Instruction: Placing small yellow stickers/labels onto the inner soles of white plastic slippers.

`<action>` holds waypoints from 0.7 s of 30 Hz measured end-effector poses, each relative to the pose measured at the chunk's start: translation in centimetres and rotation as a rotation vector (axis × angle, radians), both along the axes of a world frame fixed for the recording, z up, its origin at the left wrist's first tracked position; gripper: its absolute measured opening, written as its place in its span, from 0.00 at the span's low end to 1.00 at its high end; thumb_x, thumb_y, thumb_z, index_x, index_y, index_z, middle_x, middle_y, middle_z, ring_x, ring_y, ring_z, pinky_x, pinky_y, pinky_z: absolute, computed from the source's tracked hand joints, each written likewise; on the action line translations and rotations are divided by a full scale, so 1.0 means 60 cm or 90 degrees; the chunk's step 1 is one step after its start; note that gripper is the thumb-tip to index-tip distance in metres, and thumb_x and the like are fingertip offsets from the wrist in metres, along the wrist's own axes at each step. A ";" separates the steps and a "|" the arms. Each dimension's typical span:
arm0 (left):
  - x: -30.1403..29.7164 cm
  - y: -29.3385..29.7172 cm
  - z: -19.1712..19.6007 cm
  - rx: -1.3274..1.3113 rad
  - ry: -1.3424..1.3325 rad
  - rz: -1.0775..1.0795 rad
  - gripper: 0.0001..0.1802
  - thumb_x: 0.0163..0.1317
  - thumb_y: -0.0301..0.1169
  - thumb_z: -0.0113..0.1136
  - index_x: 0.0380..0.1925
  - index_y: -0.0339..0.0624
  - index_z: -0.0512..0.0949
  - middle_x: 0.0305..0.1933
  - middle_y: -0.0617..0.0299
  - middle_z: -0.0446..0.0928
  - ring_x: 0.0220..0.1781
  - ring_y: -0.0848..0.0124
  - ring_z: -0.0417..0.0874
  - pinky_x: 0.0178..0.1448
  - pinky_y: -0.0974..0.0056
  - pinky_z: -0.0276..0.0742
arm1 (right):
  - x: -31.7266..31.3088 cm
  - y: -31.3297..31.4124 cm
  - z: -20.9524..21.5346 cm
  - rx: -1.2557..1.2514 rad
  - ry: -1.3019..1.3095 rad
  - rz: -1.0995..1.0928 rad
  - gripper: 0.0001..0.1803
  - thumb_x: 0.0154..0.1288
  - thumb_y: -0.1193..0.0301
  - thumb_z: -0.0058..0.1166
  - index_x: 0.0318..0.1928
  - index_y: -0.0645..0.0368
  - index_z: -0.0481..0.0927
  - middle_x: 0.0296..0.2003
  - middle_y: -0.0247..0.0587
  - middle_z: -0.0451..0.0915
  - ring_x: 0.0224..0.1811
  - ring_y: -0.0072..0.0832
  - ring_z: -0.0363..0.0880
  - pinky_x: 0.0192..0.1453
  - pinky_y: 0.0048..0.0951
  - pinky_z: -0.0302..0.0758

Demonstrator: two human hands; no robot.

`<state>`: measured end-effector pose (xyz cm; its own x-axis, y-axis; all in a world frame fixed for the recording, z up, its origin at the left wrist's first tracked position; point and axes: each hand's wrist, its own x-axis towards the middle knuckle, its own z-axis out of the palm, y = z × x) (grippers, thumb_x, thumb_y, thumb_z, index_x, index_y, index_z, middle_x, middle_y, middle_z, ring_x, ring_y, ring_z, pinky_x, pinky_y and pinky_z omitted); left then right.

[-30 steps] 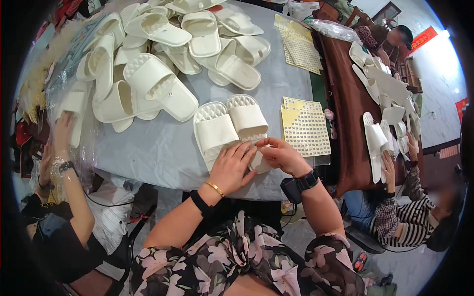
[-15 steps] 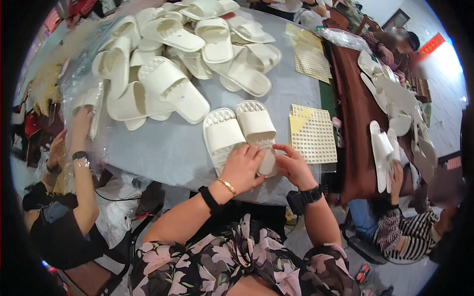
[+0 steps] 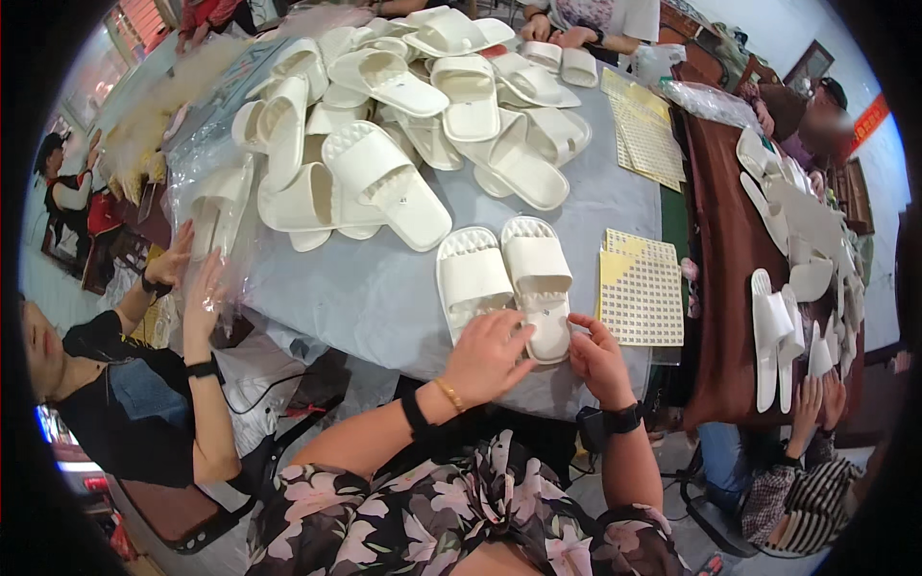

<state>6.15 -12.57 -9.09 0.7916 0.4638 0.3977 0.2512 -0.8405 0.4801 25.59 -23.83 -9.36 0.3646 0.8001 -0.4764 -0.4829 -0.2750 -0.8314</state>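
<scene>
Two white slippers lie side by side in front of me, toes pointing away. My left hand (image 3: pixel 488 353) is over the heel of the left slipper (image 3: pixel 473 274), its fingers loosely spread and the thumb reaching toward the other one. Beside the heel of the right slipper (image 3: pixel 538 261), my right hand (image 3: pixel 601 360) has its fingers bent but apart, with nothing visible in them. A small dark mark shows on the right slipper's insole. Close to my right hand lies a yellow-and-white sheet of small labels (image 3: pixel 642 302).
A heap of white slippers (image 3: pixel 384 182) covers the table's far middle. More label sheets (image 3: pixel 642 130) lie at the far right. At left, a co-worker handles a slipper in clear plastic (image 3: pixel 219 216). On the brown table (image 3: pixel 715 326) at right are more slippers, with another worker's hands nearby.
My left hand has come off the right slipper's insole, uncovering the mark there. My right hand has drawn slightly away from that slipper. The whole view has shifted. The left co-worker's hands moved too.
</scene>
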 end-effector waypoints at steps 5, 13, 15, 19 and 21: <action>-0.016 0.016 -0.013 -0.097 0.001 0.081 0.26 0.56 0.41 0.67 0.53 0.42 0.77 0.56 0.50 0.73 0.55 0.50 0.74 0.61 0.50 0.69 | -0.003 0.004 0.003 0.002 -0.052 0.021 0.24 0.70 0.74 0.50 0.64 0.65 0.64 0.21 0.25 0.67 0.16 0.11 0.59 0.19 0.16 0.53; 0.060 0.033 -0.005 -0.098 0.196 0.137 0.38 0.59 0.54 0.61 0.65 0.45 0.69 0.56 0.42 0.72 0.59 0.48 0.71 0.58 0.49 0.68 | -0.008 -0.006 0.008 0.004 -0.093 0.053 0.26 0.68 0.74 0.50 0.65 0.64 0.64 0.20 0.26 0.69 0.15 0.12 0.61 0.17 0.16 0.54; 0.065 0.035 -0.033 -0.019 0.141 0.160 0.41 0.59 0.57 0.59 0.64 0.40 0.69 0.51 0.42 0.73 0.57 0.47 0.71 0.62 0.47 0.65 | -0.009 -0.009 0.006 -0.014 -0.101 0.061 0.24 0.68 0.73 0.52 0.63 0.64 0.66 0.21 0.25 0.71 0.17 0.11 0.63 0.19 0.16 0.56; 0.051 0.029 -0.026 0.013 0.114 0.136 0.41 0.60 0.55 0.60 0.61 0.29 0.68 0.50 0.41 0.74 0.57 0.47 0.71 0.62 0.48 0.64 | -0.005 -0.011 -0.006 0.005 -0.069 0.048 0.23 0.68 0.74 0.51 0.62 0.64 0.67 0.21 0.26 0.71 0.16 0.12 0.64 0.18 0.16 0.56; 0.036 0.024 -0.020 -0.005 0.099 0.107 0.39 0.60 0.54 0.60 0.57 0.30 0.70 0.50 0.40 0.74 0.56 0.47 0.71 0.60 0.48 0.65 | -0.004 -0.010 0.000 0.006 -0.051 0.045 0.22 0.68 0.75 0.51 0.61 0.64 0.67 0.22 0.27 0.71 0.16 0.13 0.64 0.18 0.17 0.57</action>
<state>8.32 -11.14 -10.28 0.7547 0.5968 0.2725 0.4589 -0.7770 0.4309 25.36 -24.41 -9.39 0.3437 0.8293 -0.4407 -0.3946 -0.2983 -0.8691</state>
